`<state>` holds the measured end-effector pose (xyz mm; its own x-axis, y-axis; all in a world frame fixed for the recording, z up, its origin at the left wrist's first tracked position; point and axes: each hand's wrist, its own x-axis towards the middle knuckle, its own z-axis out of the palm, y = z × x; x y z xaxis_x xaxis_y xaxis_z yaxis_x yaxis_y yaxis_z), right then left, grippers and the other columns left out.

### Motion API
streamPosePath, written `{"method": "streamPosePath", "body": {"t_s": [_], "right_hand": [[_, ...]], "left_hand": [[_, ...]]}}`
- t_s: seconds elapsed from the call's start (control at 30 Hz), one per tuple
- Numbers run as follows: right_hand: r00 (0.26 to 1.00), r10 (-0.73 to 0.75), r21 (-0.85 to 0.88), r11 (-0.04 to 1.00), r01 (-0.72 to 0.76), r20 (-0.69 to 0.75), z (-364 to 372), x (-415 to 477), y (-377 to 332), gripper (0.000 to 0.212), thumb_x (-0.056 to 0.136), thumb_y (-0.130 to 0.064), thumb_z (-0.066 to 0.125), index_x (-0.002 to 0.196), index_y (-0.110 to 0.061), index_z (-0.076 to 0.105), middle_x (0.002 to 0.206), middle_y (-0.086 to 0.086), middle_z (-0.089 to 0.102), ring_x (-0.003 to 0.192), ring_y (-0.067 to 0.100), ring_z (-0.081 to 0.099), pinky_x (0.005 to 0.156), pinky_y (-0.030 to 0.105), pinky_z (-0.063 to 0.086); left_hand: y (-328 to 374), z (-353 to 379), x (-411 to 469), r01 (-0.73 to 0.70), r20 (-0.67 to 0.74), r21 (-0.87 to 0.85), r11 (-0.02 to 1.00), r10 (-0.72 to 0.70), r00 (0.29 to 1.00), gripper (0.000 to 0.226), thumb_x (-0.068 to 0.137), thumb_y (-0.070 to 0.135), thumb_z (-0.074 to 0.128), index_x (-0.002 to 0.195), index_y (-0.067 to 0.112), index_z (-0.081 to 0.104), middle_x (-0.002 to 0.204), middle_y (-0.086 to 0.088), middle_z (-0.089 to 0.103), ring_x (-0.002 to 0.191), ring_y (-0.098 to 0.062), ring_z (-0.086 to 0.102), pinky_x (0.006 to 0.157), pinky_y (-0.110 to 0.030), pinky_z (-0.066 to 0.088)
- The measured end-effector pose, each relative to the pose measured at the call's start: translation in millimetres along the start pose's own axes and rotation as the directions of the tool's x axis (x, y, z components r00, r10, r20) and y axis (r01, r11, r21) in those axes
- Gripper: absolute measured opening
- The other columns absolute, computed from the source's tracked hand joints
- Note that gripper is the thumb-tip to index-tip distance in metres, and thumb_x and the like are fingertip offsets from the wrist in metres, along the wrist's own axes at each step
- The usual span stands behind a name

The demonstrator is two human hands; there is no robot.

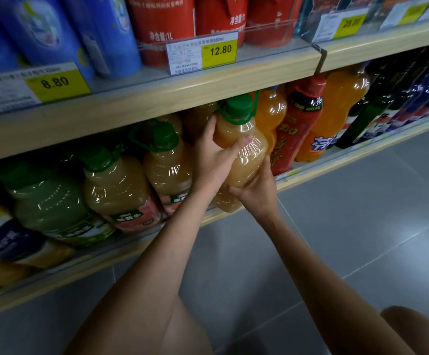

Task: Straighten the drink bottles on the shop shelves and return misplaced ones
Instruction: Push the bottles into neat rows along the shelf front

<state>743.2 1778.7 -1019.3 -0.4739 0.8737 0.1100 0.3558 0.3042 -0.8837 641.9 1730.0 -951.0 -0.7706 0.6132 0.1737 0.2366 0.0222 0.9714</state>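
Two bare arms reach up from low down toward the lower shelf (121, 254). The right hand (255, 192) is closed under the juice bottle (244, 152), cupping its bottom. The left hand (214, 156) is wrapped around its side, near the green cap (237, 105). The bottle leans at the front of the shelf, between two more juice bottles (168, 165) and the orange soda (271, 111). I think it is being put back. Next, stand it straight and push it in line.

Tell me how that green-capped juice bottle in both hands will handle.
The juice bottle looks nearly full, so probably heavy; left hand and right hand both grip it. Its glossy plastic may be slippery. Tall and narrow-necked, it could tip.
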Motion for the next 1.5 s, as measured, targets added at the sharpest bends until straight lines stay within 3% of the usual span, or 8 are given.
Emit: {"method": "streamPosePath", "body": {"t_s": [0.07, 0.27, 0.47, 0.57, 0.73, 0.93, 1.1, 1.5], "right_hand": [[1.0, -0.008, 0.076, 0.997, 0.009, -0.019, 10, 3, 4, 0.095, 0.052, -0.021, 0.089, 0.13, -0.016, 0.035, 0.122, 0.004, 0.056, 0.109, 0.02, 0.056, 0.091, 0.043, 0.05], [0.999, -0.004, 0.166, 0.986, 0.013, -0.054, 36, 11, 14, 0.095, 0.055, -0.019, 0.09, 0.127, -0.025, 0.028, 0.122, 0.001, 0.05, 0.109, 0.015, 0.053, 0.09, 0.024, 0.047], [0.998, 0.008, 0.176, 0.984, 0.004, -0.067, 44, 13, 23, 0.102, 0.055, -0.019, 0.089, 0.136, -0.015, 0.026, 0.129, 0.007, 0.047, 0.117, 0.022, 0.05, 0.098, 0.042, 0.046], [0.998, 0.01, 0.165, 0.986, 0.0, -0.057, 44, 15, 23, 0.101, 0.056, -0.026, 0.089, 0.135, -0.015, 0.027, 0.128, 0.005, 0.047, 0.115, 0.019, 0.05, 0.095, 0.035, 0.048], [0.996, 0.049, 0.21, 0.977, -0.031, -0.077, 50, 13, 17, 0.095, 0.053, -0.036, 0.086, 0.129, -0.017, 0.032, 0.121, -0.001, 0.048, 0.108, 0.012, 0.051, 0.084, 0.014, 0.041], [0.979, 0.175, 0.236, 0.961, -0.146, -0.103, 75, 3, 17, 0.101, 0.052, -0.059, 0.068, 0.133, -0.012, 0.029, 0.127, 0.006, 0.046, 0.115, 0.022, 0.049, 0.088, 0.027, 0.044], [0.978, 0.175, 0.147, 0.976, -0.158, -0.112, 79, 4, 21, 0.104, 0.064, -0.046, 0.074, 0.14, -0.001, 0.019, 0.136, 0.016, 0.04, 0.124, 0.031, 0.043, 0.097, 0.04, 0.044], [0.994, 0.106, -0.04, 0.994, -0.105, 0.015, 70, 7, 31, 0.11, 0.074, -0.029, 0.078, 0.144, 0.01, 0.002, 0.145, 0.023, 0.024, 0.134, 0.034, 0.029, 0.103, 0.031, 0.034]], "left_hand": [[-1, -2, 1, 0.004, 0.037, 0.024, 1.0, -0.005, 0.999, 0.077, 0.07, 0.032, 0.081, 0.134, 0.007, 0.047, 0.13, -0.007, 0.058, 0.12, -0.018, 0.054, 0.101, -0.033, 0.044], [-5, -4, 2, -0.036, 0.078, 0.101, 0.994, 0.029, 0.997, 0.058, 0.073, 0.023, 0.08, 0.119, 0.002, 0.053, 0.117, -0.008, 0.061, 0.108, -0.019, 0.057, 0.091, -0.024, 0.044], [-9, 0, 2, -0.002, 0.112, 0.119, 0.993, -0.012, 0.994, 0.064, 0.075, 0.023, 0.078, 0.129, 0.004, 0.048, 0.128, -0.009, 0.057, 0.118, -0.02, 0.052, 0.101, -0.035, 0.042], [-9, 2, 5, 0.025, 0.113, 0.131, 0.991, -0.04, 0.993, 0.069, 0.077, 0.024, 0.076, 0.135, 0.005, 0.043, 0.134, -0.01, 0.051, 0.124, -0.021, 0.047, 0.105, -0.036, 0.039], [-11, 2, 7, 0.087, 0.099, 0.172, 0.981, -0.105, 0.989, 0.078, 0.084, 0.026, 0.069, 0.147, 0.013, 0.025, 0.151, -0.007, 0.032, 0.138, -0.018, 0.03, 0.106, -0.02, 0.024], [-17, -2, 2, 0.035, 0.107, 0.287, 0.957, -0.069, 0.992, 0.07, 0.088, 0.016, 0.063, 0.147, 0.009, 0.027, 0.151, -0.008, 0.032, 0.139, -0.02, 0.028, 0.114, -0.034, 0.025], [-24, -4, -2, 0.049, 0.132, 0.303, 0.952, -0.093, 0.987, 0.078, 0.084, 0.019, 0.068, 0.148, 0.015, 0.023, 0.151, -0.005, 0.03, 0.138, -0.018, 0.031, 0.111, -0.031, 0.03], [-39, -8, 1, -0.004, 0.162, 0.501, 0.865, -0.09, 0.983, 0.094, 0.081, 0.012, 0.07, 0.151, 0.023, 0.008, 0.157, -0.003, 0.02, 0.142, -0.02, 0.025, 0.114, -0.04, 0.028]]}}
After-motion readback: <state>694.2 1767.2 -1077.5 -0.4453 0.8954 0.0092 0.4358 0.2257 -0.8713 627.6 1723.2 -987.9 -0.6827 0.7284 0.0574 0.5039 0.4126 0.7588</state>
